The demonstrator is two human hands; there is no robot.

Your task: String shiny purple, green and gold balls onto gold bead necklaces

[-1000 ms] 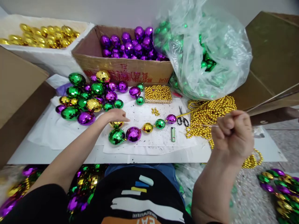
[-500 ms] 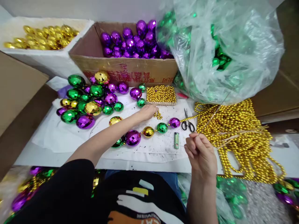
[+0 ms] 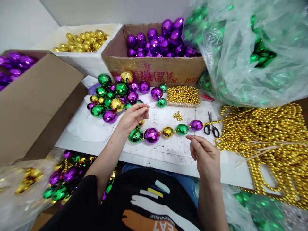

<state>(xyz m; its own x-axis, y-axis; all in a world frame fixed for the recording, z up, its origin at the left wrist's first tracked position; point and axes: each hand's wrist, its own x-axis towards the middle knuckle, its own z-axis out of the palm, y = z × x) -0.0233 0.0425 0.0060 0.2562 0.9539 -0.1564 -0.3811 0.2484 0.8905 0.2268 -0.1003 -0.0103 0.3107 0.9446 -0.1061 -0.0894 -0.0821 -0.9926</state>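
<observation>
My left hand (image 3: 133,117) is raised above the strand's left part, its thumb and forefinger pinching a small gold bead (image 3: 147,109). My right hand (image 3: 207,157) is closed in a pinch in front of the strand's right end, on a thin string that barely shows now. Between and beyond my hands lies a strand of faceted balls: a green ball (image 3: 135,135), a purple ball (image 3: 151,135), a gold ball (image 3: 167,132), a green ball (image 3: 182,129) and a purple ball (image 3: 196,125). Several loose gold beads (image 3: 178,115) lie behind it, near a tray of gold beads (image 3: 183,96).
Scissors (image 3: 211,126) lie right of the strand, beside a heap of gold bead chain (image 3: 262,138). Mixed faceted balls (image 3: 117,105) are piled at left. Behind stand a cardboard box (image 3: 154,69) of purple balls, a white foam box (image 3: 84,61) and a plastic bag (image 3: 231,70) of green balls.
My left hand has drawn back from the loose gold beads to the left, with a bead between its fingertips. My right hand has turned and lowered slightly. The view has swung left.
</observation>
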